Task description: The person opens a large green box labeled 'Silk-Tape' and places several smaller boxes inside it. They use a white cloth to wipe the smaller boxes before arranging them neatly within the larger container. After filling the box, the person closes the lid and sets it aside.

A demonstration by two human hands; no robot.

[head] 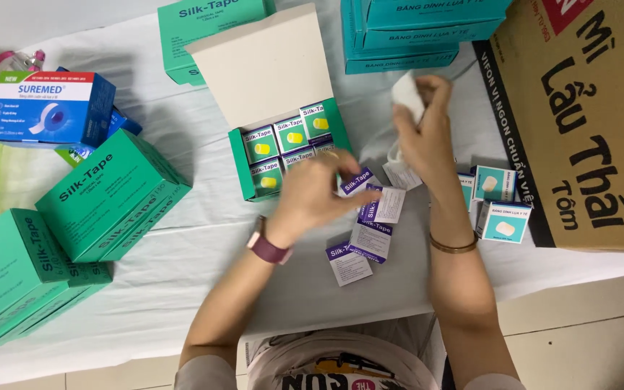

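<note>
My left hand point(318, 193) hovers over small purple-and-white paper labels point(370, 238) lying on the white cloth, its fingers pinching one label point(359, 182) near the open green box. My right hand point(424, 126) is raised behind it and grips a white roll of tape point(404, 94). The open green box point(283, 155) with its white lid flipped up holds several small green tape cartons standing in rows. A dark red watch sits on my left wrist, a thin bangle on my right.
Closed green boxes point(102, 195) are stacked at the left, a blue box point(50, 108) behind them. Teal boxes point(413, 32) stand at the back. Small teal cartons point(501, 220) sit beside a large brown cardboard box point(586, 123) at the right.
</note>
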